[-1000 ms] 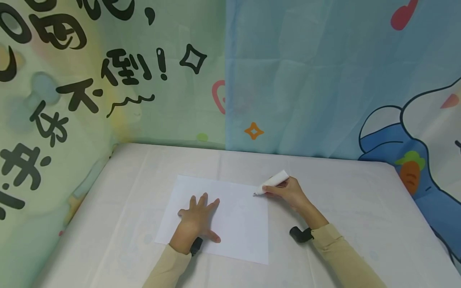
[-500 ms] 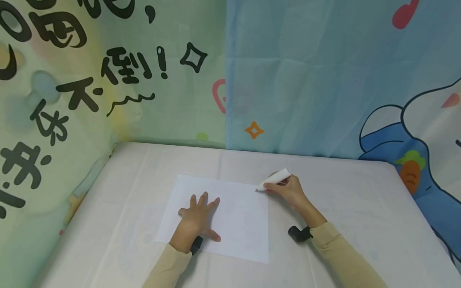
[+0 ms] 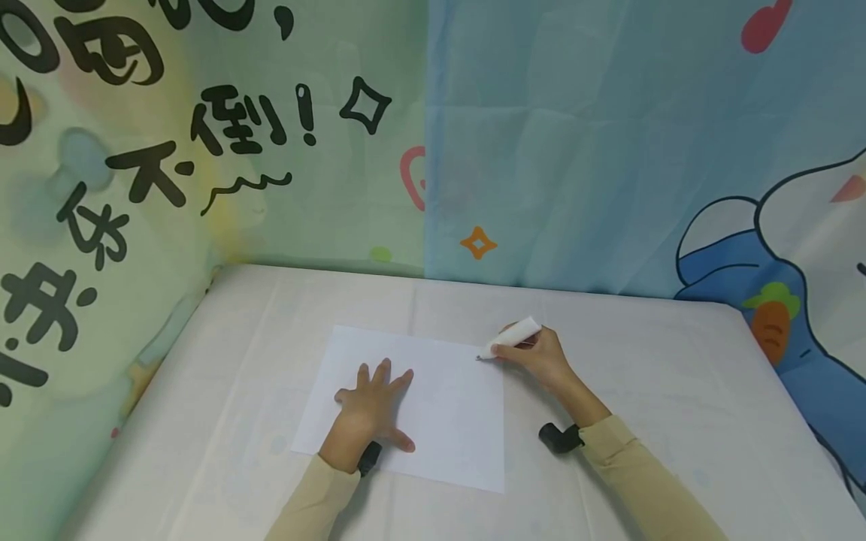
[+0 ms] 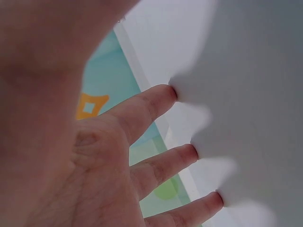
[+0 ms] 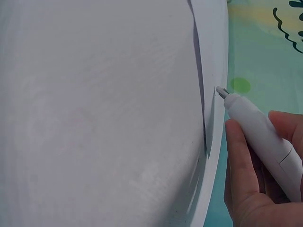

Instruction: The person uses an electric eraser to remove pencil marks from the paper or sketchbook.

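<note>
As left fingers (image 3: 382,373) splay on paper (image 3: 453,421), the pen (image 5: 258,132) lies pinched between right fingers (image 5: 240,161).

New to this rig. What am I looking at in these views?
No machine here: a person works bare-handed. The head picture comes from a head-worn camera looking forward and down; the other two come from wrist cameras, one per arm. A white sheet of paper lies on a white-covered table. The left hand rests on the sheet, fingers spread. The right hand holds a white pen-like tool, tip near the paper's far right corner; contact isn't clear.
</note>
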The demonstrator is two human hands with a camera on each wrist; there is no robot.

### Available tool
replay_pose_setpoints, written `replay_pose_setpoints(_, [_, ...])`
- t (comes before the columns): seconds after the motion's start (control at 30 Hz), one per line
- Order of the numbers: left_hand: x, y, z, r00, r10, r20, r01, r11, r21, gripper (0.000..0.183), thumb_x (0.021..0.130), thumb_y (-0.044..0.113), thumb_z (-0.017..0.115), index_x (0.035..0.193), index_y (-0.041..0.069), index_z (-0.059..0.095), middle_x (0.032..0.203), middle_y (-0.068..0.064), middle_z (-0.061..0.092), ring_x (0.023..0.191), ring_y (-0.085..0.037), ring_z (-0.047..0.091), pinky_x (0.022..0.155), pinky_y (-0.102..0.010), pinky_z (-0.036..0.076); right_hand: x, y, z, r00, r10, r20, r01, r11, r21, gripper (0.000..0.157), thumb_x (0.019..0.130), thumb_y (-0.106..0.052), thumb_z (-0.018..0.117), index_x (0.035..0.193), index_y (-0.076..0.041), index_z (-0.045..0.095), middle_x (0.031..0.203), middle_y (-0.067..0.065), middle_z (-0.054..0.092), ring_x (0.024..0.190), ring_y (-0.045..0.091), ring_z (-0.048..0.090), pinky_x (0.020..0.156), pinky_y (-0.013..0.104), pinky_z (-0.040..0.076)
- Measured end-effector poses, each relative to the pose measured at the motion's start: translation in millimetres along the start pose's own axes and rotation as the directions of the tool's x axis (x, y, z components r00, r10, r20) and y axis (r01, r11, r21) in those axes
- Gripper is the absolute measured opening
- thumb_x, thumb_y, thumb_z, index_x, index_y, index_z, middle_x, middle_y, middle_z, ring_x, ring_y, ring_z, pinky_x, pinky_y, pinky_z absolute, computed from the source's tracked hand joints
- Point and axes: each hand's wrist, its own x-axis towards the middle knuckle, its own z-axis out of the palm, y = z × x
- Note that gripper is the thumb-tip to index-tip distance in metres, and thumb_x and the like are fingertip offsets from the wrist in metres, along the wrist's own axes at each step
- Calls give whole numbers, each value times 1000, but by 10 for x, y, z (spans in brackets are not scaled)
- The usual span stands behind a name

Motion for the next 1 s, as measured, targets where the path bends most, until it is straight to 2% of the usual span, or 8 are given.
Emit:
replay_pose_setpoints(0.37, [-7,7,-21,1000,-6,10,6,1000,-14,110,56,55,89,150,29,39,157,-9,29,140,-39,28,86,-64,49,13,-10,-5,999,42,-32,-43,999,-28,41,82,3,72,115,16,52,95,7,64,78,5,64,73,22,57])
replay_pose_setpoints(0.7, [-14,11,-19,1000,0,-3,0,1000,-24,108,56,54,90,149,27,41,155,-10,31,138,-39,30,85,-65,48,28,34,-23,1000,-2,-19,2,1000,-12,40,81,6,71,113,18,51,95,9,63,78,4,65,73,23,57])
replay_pose_setpoints(1.0, [-12,12,-25,1000,-1,2,1,1000,-25,109,56,54,90,149,27,41,156,-10,31,139,-40,29,86,-65,48,38,49,-28,1000,-11,-29,10,999,-35,40,81,6,72,114,18,52,93,8,63,77,4,64,72,21,57])
